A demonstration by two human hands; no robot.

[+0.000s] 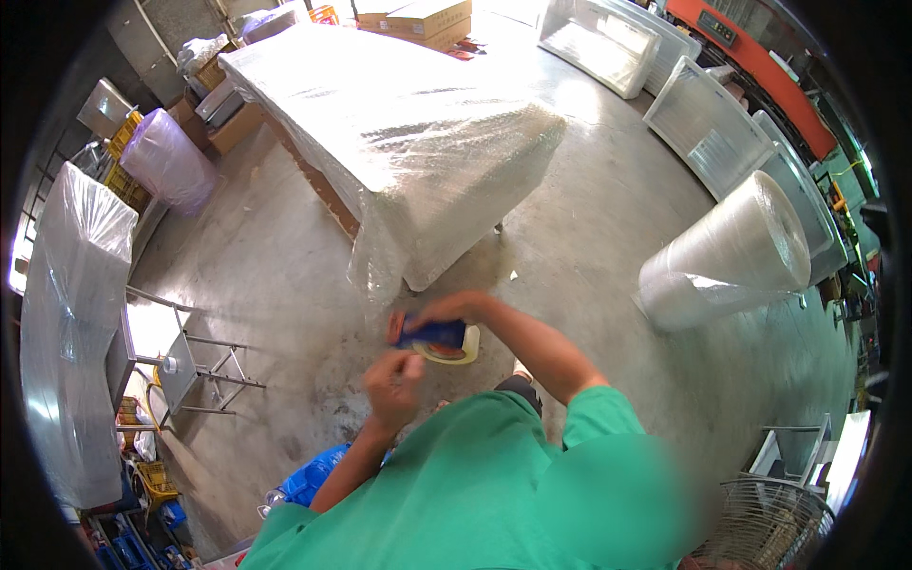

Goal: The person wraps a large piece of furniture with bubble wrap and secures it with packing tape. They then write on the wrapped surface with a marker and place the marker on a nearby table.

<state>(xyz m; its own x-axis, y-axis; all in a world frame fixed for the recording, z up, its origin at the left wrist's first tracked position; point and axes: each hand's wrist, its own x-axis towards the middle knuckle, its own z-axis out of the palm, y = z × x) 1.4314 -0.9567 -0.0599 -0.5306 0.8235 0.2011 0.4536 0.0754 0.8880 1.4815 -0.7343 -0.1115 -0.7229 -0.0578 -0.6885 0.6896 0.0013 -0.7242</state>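
Note:
In front of my body my right hand (454, 309) grips a blue and orange tape dispenser (435, 332) from above. A pale yellowish roll of tape (467, 352) sits on it. My left hand (393, 385) is just below the dispenser's orange end, its fingers drawn together; whatever they pinch is too small to make out. Beyond both hands stands a long table-like piece (408, 123) draped in clear bubble wrap. The wrap's loose near corner (378, 271) hangs down close to the dispenser.
A big bubble wrap roll (727, 252) stands on the concrete floor at right, near clear plastic bins (708, 133). At left are a metal-framed stand (195, 366), a tall wrapped piece (76, 332) and a purple roll (169, 161). A blue bag (318, 473) lies beside me; a fan (765, 527) is lower right.

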